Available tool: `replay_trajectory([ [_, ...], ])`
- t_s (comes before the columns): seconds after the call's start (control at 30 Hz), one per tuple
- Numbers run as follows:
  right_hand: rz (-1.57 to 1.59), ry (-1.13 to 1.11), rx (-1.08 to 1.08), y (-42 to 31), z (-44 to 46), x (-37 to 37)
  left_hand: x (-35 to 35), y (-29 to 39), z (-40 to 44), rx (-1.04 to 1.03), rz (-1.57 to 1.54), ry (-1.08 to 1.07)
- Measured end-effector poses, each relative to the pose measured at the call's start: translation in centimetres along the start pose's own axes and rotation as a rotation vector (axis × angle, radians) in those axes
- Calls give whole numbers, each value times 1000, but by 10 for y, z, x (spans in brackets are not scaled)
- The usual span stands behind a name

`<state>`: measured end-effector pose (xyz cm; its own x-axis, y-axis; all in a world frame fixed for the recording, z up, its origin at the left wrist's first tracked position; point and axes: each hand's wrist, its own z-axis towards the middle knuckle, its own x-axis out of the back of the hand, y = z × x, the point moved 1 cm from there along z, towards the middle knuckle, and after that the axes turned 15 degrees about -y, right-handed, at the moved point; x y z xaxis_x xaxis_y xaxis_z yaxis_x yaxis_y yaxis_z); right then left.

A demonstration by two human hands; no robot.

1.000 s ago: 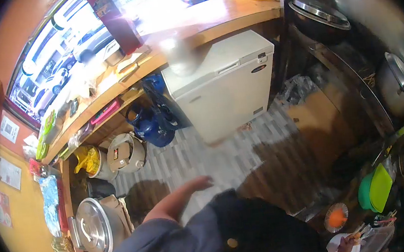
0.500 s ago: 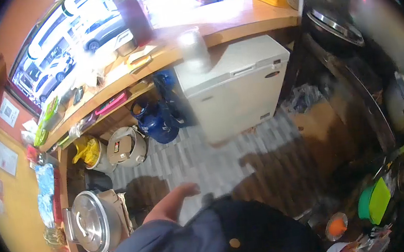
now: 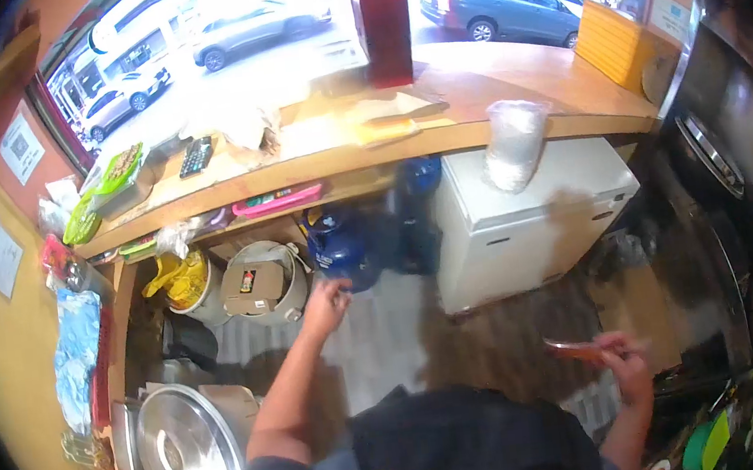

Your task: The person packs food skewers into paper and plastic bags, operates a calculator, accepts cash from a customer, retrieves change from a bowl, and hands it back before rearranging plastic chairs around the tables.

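Note:
My left hand [image 3: 328, 301] hangs above the floor in front of the blue gas cylinder [image 3: 339, 250]. Its fingers are loosely bent, and nothing shows in them. Out to the right, my right hand [image 3: 627, 363] grips a thin reddish packet [image 3: 576, 349]. Motion blurs this packet, so its contents cannot be made out. The white chest freezer [image 3: 526, 260] stands ahead of the right hand, with a stack of clear plastic cups [image 3: 515, 145] on its lid.
A wooden counter [image 3: 512, 129] runs along the window, bearing a calculator [image 3: 196, 157] and a yellow crate [image 3: 618, 44]. Left are a large lidded metal pot [image 3: 190, 452] and a white bucket with a cardboard box [image 3: 256, 289]. Dark cooking equipment [image 3: 715, 227] lines the right.
My view has swung, showing more of the counter and street. My left hand has moved forward. My right hand has come into view holding the reddish packet.

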<state>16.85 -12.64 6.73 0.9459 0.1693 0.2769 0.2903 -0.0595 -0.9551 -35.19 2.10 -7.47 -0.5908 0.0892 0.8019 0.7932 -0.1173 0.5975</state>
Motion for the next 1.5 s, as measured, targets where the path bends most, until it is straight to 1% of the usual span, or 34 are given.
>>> replay_trajectory([
  [0.03, 74, -90, -27, -23, 37, -28, 34, 7, 17, -54, -5, 86],
  [0.07, 47, -147, 19, -35, 73, -50, 65, 15, 35, -108, -11, 174],
  [0.13, 2, -288, 95, -56, 136, -84, 118, 23, 74, -216, 122, 362],
  [0.17, -16, -374, 125, -69, 165, -98, 139, 21, 96, -194, 192, 422],
  [0.2, -18, -384, 132, -83, 193, -113, 157, 18, 117, -169, 265, 484],
  [0.27, 65, -450, 222, -110, 251, -143, 191, 5, 164, -127, 345, 549],
  [0.3, 67, -466, 236, -119, 282, -157, 207, -4, 186, -116, 357, 563],
  [0.37, -53, -551, 707, -139, 345, -183, 237, -24, 229, -16, 617, 598],
  [0.4, -47, -567, 731, -149, 371, -198, 249, -31, 245, -2, 634, 618],
  [0.47, 33, -653, 738, -174, 416, -233, 268, -51, 271, 242, 617, 566],
  [0.5, 48, -673, 745, -187, 436, -251, 275, -71, 282, 203, 574, 568],
  [0.53, 3, -686, 873, -201, 455, -268, 286, -87, 290, 220, 588, 574],
  [0.57, -46, -691, 1001, -215, 474, -283, 296, -100, 296, 156, 521, 587],
  [0.6, -39, -702, 1005, -224, 491, -297, 303, -111, 302, 91, 449, 597],
  [0.67, -130, -675, 1107, -238, 524, -327, 312, -89, 285, 115, 447, 615],
  [0.73, -178, -682, 1114, -250, 550, -359, 315, -84, 271, -34, 399, 602],
  [0.77, -234, -672, 1133, -253, 561, -375, 316, -84, 270, -112, 483, 648],
  [0.8, -231, -674, 1133, -251, 577, -395, 318, -85, 269, -110, 484, 646],
  [0.87, -332, -600, 1170, -246, 597, -433, 322, -73, 265, -224, 393, 578],
  [0.9, -167, -652, 960, -246, 599, -448, 321, -74, 267, -220, 401, 538],
  [0.93, -172, -645, 951, -240, 607, -460, 319, -72, 268, -227, 393, 532],
  [0.97, -255, -627, 903, -236, 617, -474, 315, -67, 266, -224, 346, 431],
  [1.0, -464, -489, 967, -232, 627, -481, 312, -62, 264, -224, 300, 335],
  [1.03, -667, -334, 1016, -233, 633, -487, 311, -53, 258, -296, 237, 291],
  [1.07, -717, -305, 1027, -234, 634, -494, 309, -47, 250, -364, 175, 247],
  [1.1, -748, -292, 1033, -233, 637, -497, 307, -48, 246, -405, 179, 205],
  [1.17, -704, -382, 995, -237, 639, -500, 305, -58, 242, -484, 174, 134],
  [1.2, -690, -425, 966, -238, 640, -500, 307, -64, 243, -488, 164, 129],
  [1.27, -679, -473, 920, -239, 643, -499, 311, -74, 246, -536, 171, 25],
  [1.3, -685, -484, 901, -239, 645, -500, 314, -78, 246, -552, 169, 15],
  [1.37, -695, -493, 875, -240, 649, -499, 318, -83, 246, -584, 200, -169],
  [1.4, -699, -500, 858, -241, 650, -500, 323, -84, 244, -598, 202, -177],
  [1.47, -702, -509, 827, -241, 649, -499, 329, -84, 241, -556, 216, -369],
  [1.5, -709, -509, 815, -241, 647, -499, 328, -89, 241, -573, 218, -379],
])
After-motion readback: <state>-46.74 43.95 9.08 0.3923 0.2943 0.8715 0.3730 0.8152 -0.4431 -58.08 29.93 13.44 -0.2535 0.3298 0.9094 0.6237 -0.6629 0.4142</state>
